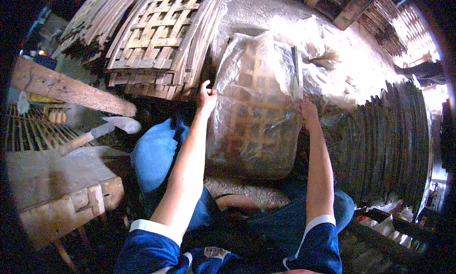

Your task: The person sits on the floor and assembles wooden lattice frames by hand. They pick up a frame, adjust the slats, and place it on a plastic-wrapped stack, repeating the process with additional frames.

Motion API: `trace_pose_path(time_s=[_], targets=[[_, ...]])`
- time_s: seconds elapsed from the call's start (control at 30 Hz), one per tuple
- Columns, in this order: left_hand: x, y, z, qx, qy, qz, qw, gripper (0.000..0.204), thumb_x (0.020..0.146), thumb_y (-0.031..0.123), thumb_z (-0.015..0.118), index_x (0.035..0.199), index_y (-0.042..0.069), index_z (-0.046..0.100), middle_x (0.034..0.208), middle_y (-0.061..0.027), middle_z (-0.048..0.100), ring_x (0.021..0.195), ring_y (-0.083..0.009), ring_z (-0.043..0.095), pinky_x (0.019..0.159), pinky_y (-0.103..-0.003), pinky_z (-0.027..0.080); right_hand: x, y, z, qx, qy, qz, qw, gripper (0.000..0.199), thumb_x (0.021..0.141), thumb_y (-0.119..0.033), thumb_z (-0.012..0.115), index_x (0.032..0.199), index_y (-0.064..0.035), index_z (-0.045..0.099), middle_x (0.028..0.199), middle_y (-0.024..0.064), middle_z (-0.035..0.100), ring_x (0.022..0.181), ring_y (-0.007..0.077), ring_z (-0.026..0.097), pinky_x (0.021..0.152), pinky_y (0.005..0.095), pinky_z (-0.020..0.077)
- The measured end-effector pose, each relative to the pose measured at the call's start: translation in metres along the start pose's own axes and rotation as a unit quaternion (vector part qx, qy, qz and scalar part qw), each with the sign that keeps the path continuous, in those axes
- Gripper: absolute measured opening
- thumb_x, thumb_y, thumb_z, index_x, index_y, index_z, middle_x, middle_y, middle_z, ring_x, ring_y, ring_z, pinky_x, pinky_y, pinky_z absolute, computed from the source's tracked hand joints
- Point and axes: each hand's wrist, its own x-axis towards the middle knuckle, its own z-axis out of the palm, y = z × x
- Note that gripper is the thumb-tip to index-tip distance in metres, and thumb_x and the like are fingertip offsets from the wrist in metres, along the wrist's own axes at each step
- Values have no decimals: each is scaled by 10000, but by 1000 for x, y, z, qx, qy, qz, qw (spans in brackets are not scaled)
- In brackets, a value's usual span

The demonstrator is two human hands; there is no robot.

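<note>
A clear plastic sheet (280, 108) lies over a woven bamboo panel (247, 79), whose lattice shows through it, between my knees. At the left edge of the covered panel, my left hand (207, 100) is closed in a pinch on the plastic, with one finger curled upward. My right hand (309, 112) closes on the plastic along the opposite edge, its fingertips partly hidden. A narrow dark strip (295, 67) runs along that edge just beyond the right hand.
Stacked woven bamboo panels (156, 41) rise at the far left. A cleaver-like blade (124, 124) rests near a wooden beam (71, 86) and a low wooden bench (71, 179). Crumpled plastic (323, 51) lies at the far right, above a dark stack of thin slats (384, 141).
</note>
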Motion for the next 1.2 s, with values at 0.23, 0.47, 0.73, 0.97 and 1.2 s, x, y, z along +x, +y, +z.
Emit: trace_pose_path(time_s=[0.23,0.47,0.73,0.97,1.2], targets=[[1,-16,-22,-34,-23,80,996,241,839,-53,555,1016,44,686,954,-79,692,927,-184,640,850,-301,495,-20,-90,-42,472,-95,76,873,298,895,-326,594,987,-51,663,858,120,657,782,272,603,728,395,475],[10,-15,11,-42,7,94,995,391,804,-21,556,1173,67,652,1110,-143,672,1050,-263,635,904,-324,487,-1,-22,-4,86,224,29,970,255,876,-288,645,955,-48,679,820,47,645,790,212,595,657,366,499],[-3,2,17,74,-9,107,992,413,793,62,601,1205,78,633,1123,-163,660,1041,-284,636,894,-367,494,-5,4,-9,215,156,164,950,273,847,-260,675,1035,-64,697,869,73,686,775,205,626,703,352,522],[6,-9,-4,61,-56,-17,996,476,784,90,623,1259,85,600,1121,-185,661,920,-280,670,836,-337,510,21,-10,-3,41,181,131,974,283,851,-268,657,1026,-51,702,868,126,701,835,236,665,774,366,511],[6,-17,-6,38,13,56,998,471,771,125,649,1237,73,614,1039,-150,684,921,-262,667,808,-334,511,18,6,18,66,76,122,987,329,880,-261,622,1084,-5,661,913,127,691,848,267,650,793,369,497]])
